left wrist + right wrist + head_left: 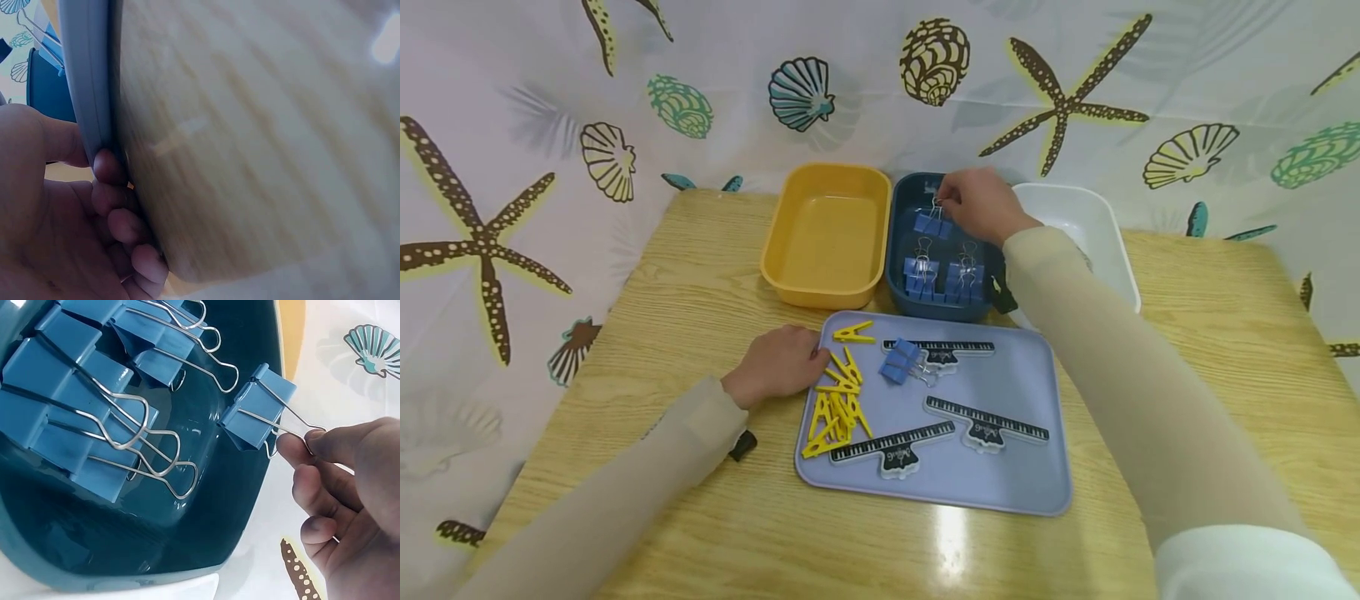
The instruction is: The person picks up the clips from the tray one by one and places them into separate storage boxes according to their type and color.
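Note:
With thumb and fingertips, my right hand (983, 204) pinches the wire handle of a blue binder clip (259, 406) over the far part of the dark blue bin (936, 310). Several more blue binder clips (81, 406) lie inside that bin, handles up. At the left rim of the lavender tray (1022, 475), my left hand (784, 360) grips the edge, thumb on one side and curled fingers on the other. Close to that hand, several yellow clothespins (842, 412) lie in a heap. Blue binder clips (898, 361) rest in the tray's upper middle.
Three clips with a piano-key pattern (987, 429) lie spread across the tray. A yellow bin (827, 297) stands left of the dark blue one, a white bin (1116, 250) to its right, partly behind my right forearm. A shell-print curtain (865, 83) hangs behind the wooden table (700, 283).

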The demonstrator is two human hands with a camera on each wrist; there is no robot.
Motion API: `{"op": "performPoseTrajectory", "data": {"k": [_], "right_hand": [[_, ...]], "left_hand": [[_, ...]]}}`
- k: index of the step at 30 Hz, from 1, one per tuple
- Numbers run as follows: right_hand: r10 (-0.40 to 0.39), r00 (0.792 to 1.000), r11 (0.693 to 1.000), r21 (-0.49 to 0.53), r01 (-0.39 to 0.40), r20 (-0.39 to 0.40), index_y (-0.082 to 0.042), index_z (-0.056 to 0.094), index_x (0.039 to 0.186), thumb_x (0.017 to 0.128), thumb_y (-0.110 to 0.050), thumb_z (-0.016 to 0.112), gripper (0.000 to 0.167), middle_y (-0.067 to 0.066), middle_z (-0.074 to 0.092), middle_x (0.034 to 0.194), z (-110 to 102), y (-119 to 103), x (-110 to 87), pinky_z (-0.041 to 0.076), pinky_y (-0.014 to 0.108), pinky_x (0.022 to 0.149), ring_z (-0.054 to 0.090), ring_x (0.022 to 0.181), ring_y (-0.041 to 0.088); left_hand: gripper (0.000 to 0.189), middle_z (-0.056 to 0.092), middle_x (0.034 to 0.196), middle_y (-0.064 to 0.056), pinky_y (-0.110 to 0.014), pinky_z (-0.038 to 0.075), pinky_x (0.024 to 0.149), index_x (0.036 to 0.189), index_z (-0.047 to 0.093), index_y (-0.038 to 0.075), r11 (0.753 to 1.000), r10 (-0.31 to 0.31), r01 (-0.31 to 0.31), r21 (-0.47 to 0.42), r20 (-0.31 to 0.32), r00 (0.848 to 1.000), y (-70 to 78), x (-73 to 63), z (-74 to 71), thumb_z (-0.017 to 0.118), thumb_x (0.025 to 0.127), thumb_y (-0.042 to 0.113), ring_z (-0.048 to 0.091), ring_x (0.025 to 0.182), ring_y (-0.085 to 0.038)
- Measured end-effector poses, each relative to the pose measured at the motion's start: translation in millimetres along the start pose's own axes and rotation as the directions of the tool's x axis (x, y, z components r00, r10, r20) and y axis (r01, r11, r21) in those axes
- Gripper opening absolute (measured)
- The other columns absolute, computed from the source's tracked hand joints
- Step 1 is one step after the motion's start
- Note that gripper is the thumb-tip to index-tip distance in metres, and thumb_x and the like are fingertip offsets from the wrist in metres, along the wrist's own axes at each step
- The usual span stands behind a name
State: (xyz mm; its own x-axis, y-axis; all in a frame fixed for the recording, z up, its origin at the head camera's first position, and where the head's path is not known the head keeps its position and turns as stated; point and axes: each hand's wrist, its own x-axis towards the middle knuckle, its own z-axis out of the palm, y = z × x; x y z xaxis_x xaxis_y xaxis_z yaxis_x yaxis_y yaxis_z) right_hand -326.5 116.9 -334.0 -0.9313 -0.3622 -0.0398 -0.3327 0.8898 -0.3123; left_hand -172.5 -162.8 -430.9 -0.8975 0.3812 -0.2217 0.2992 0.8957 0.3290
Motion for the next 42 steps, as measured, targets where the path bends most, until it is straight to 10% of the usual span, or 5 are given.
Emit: {"op": "performPoseTrajectory", "data": {"k": [42], "right_hand": [[0.038,0.992,0.999,-0.023,-0.035,0.123,-0.004,0.062,0.119,0.098,-0.011,0.047,0.027,0.015,0.063,0.122,22,-4,7.0,0.046,0.047,0.097,0.059,0.099,0.030]], "left_hand": [[0.039,0.045,0.060,0.000,-0.028,0.035,0.050,0.059,0.044,0.015,1.000,-0.008,0.008,-0.003,0.013,1.000,-1.7,1.6,-0.9,0.044,0.097,0.028,0.048,0.058,-0.017]]}}
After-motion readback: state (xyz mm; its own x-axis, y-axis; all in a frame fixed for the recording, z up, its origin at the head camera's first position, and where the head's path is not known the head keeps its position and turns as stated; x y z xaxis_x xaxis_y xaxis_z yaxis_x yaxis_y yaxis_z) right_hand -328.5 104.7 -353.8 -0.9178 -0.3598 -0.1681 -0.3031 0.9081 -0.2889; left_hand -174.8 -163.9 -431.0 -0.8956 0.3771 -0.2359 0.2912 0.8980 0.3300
